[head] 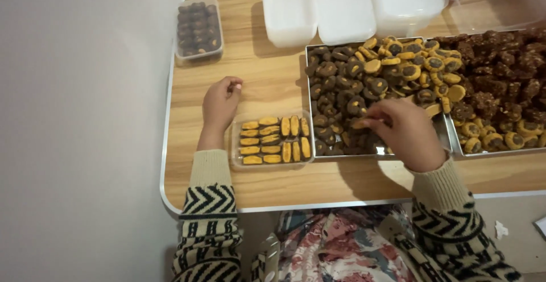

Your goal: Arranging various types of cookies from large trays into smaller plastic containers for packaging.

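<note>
A small clear plastic box (234,145) holds rows of yellow cookies standing on edge. My left hand (219,104) rests on the wooden table (267,83) just left of that box, fingers loosely curled, holding nothing. My right hand (405,131) reaches over a metal tray (375,156) heaped with dark and yellow cookies, and its fingertips pinch one cookie (360,124) at the tray's near middle.
A second tray (500,152) of darker cookies sits at the right. A filled clear box (198,27) with a lid stands at the back left. Several empty white plastic containers (344,8) line the far edge. A grey wall runs along the table's left side.
</note>
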